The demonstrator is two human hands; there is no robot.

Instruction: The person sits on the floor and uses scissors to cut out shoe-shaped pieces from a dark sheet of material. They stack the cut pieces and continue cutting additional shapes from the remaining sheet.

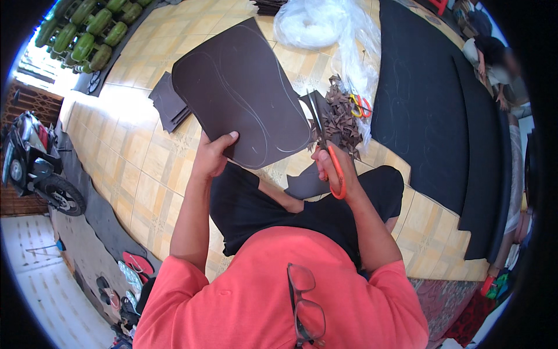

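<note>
Head view: left hand [215,154] grips dark brown sheet [235,87] at its near left edge, thumb flat on top, other fingers hidden underneath. Sheet is held up in front of the crossed legs, pale curved outlines drawn on it, corners rounded on the right side. Right hand [332,164] is closed around orange-handled scissors [338,180], blades pointing up and away, just beside the sheet's right edge; can't tell if they touch it. Stack of dark pieces [167,104] lies on the tiled floor [154,189], left of and partly behind the sheet. Pile of dark scraps [343,119] sits beyond the right hand, second scissors [365,110] with red and yellow handles at its right side. Loose dark piece [307,185] near the lap. Clear plastic [308,26] bunched at the far side; big black sheet [421,87] spread at right, another person [488,51] beyond it. Left side: motorcycle [38,154], green cylinders [84,32] farther off. Glasses [308,317] hang on the red shirt [244,291].
</note>
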